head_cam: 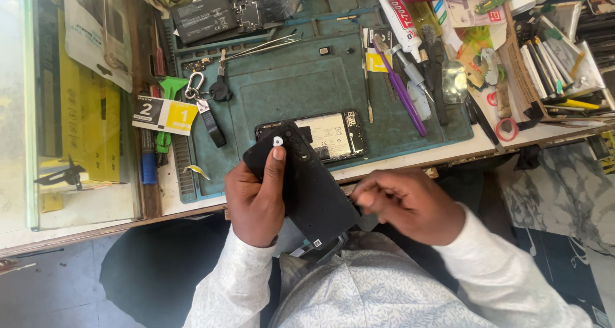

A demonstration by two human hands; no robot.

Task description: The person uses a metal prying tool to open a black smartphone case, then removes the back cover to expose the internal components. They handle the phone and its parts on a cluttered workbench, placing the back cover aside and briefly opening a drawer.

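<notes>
- The green work mat (282,91) lies on the bench with an opened phone (330,136) at its near edge, its battery and boards showing.
- The black back cover (307,187) is held just in front of the phone, above the person's lap; its long axis runs from upper left to lower right, the camera-hole end towards the mat.
- The left hand (256,200) is clamped on the cover, thumb pressed by the white-ringed hole.
- The right hand (410,203) sits just right of the cover's lower edge, fingertips pinched together; whether they hold anything cannot be told.
- The cover is matt, plain and dark.
</notes>
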